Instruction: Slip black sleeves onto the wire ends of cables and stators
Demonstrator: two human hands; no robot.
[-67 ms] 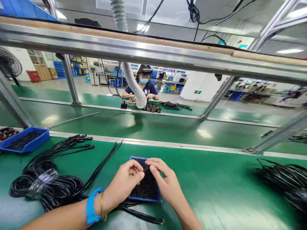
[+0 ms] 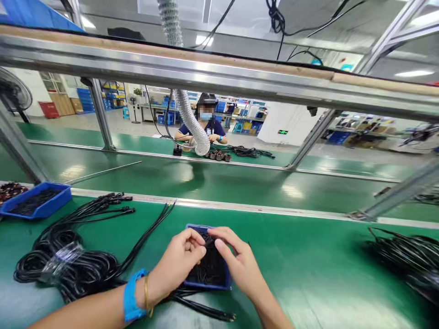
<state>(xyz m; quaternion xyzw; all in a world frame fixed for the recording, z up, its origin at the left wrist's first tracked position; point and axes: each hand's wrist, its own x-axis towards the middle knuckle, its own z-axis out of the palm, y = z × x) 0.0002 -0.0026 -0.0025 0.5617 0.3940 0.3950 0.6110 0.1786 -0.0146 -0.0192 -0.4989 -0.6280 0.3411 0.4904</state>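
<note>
My left hand [image 2: 180, 258] and my right hand [image 2: 236, 260] sit close together over a small blue tray [image 2: 206, 286] on the green bench. The tray holds a heap of small black parts [image 2: 210, 269]. The left fingers curl together at the heap, and I cannot tell if they pinch anything. The right fingers lie spread over the tray's far side, touching nothing I can make out. Both hands hide much of the tray. A black cable [image 2: 202, 308] runs beneath my left wrist.
A bagged coil of black cable [image 2: 65, 265] lies left, and a blue tray [image 2: 34, 203] stands behind it. Another black cable heap [image 2: 408, 260] lies right. A metal-framed shelf bar [image 2: 206, 68] crosses ahead. Beyond it, a co-worker [image 2: 202, 128] sits at a facing bench.
</note>
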